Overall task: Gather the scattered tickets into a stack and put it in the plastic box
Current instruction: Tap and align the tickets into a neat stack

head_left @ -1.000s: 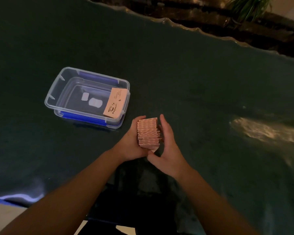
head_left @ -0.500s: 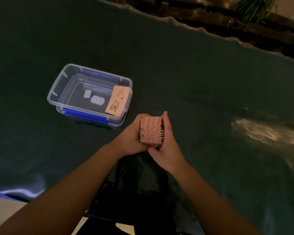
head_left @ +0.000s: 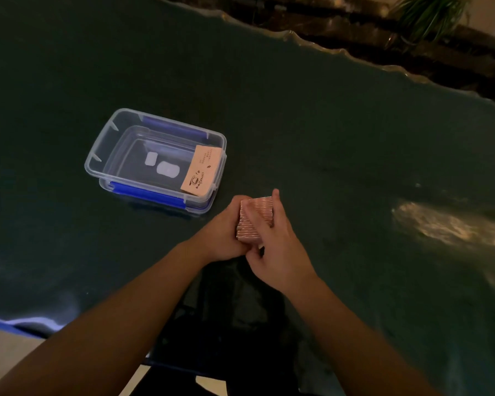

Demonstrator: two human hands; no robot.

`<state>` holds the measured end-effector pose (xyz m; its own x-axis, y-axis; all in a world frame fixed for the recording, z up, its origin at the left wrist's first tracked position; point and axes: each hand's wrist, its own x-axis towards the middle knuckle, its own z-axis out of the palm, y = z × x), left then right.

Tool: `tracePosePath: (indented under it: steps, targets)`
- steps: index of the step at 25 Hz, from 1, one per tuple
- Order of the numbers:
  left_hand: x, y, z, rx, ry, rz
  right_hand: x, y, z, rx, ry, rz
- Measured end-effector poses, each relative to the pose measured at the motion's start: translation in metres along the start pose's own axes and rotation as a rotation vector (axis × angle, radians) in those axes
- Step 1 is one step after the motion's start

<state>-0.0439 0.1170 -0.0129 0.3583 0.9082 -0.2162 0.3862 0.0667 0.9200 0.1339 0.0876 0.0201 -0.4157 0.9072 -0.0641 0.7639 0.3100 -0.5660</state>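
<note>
Table: a wide dark green surface filling most of the view, with a wavy pale far edge; a bright patch of glare sits on it at the right.
Plant: green leaves at the top right, beyond the far edge of the table.
Box: a clear plastic tub with blue clips on its long sides, open at the top, standing on the table to the left of the hands and a little farther away. Two pale labels show through its bottom.
Left hand: closed around the left side of the stack, fingers curled under and behind it, forearm coming up from the lower left.
Right hand: pressed against the right side of the stack, thumb laid across the top of the cards, one fingertip rising past the far end; it grips the stack together with the left hand.
Stack: pink tickets bunched edge-up between both hands, their striped edges showing, held just above or on the table near the box's right corner; I cannot tell whether it touches the surface.
Single ticket: one pale pink card with a coffee-cup print, inside the box, leaning against its right end wall.
</note>
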Motion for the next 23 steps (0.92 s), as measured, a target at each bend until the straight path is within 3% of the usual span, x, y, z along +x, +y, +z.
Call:
tracePosePath:
  steps: [11, 15, 17, 20, 23]
  targets:
    - [-0.003, -0.004, -0.003, -0.01, -0.014, -0.037, -0.004, -0.005, 0.009, -0.096, 0.0, 0.018]
    - [-0.007, 0.003, -0.01, -0.069, 0.023, -0.075, -0.005, 0.007, 0.006, 0.359, 0.034, 0.135]
    - [-0.01, 0.006, -0.013, -0.206, 0.083, -0.153, -0.011, 0.016, 0.006, 0.61, 0.116, 0.305]
    - [-0.014, 0.013, -0.013, -0.452, 0.161, -0.297, -0.017, 0.02, 0.008, 0.97, 0.063, 0.521]
    - [-0.014, 0.021, -0.003, -0.612, 0.138, -0.268, -0.017, 0.018, 0.015, 1.181, 0.046, 0.532]
